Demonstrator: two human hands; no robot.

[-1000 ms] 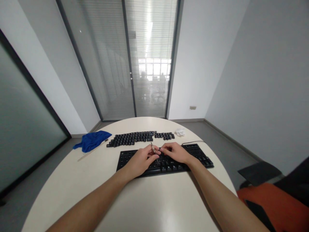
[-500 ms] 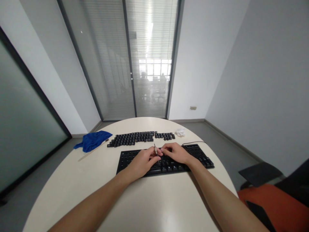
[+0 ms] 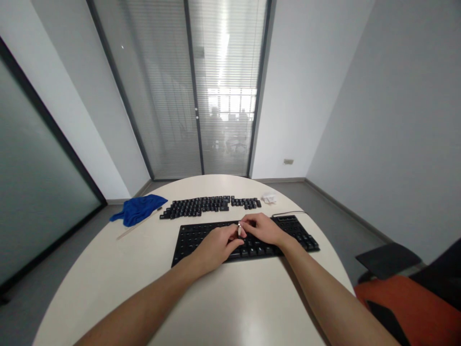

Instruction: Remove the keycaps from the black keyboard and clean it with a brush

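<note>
A black keyboard (image 3: 189, 238) lies on the table under both my hands; many positions on its left are stripped of keycaps, while keys remain along the front and right. My left hand (image 3: 218, 245) is closed round a small, shiny metal tool (image 3: 239, 229) that looks like tweezers, over the keyboard's middle. My right hand (image 3: 262, 228) is closed just to the right, its fingertips close to the tool and to my left fingers. Whatever lies in the right fingertips is hidden. Behind the keyboard, loose black keycaps (image 3: 198, 206) are laid out in rows.
On the pale round table (image 3: 223, 307), a blue cloth (image 3: 139, 210) and a thin light-coloured stick brush (image 3: 135, 228) lie at the left. A crumpled white tissue (image 3: 269, 197) is at the back right, near the keyboard's cable (image 3: 290, 212). An orange chair (image 3: 406, 307) stands at the right.
My left hand has shifted slightly right, toward my right fingertips. The metal tool has turned and shows less of its length. My right hand has barely moved.
</note>
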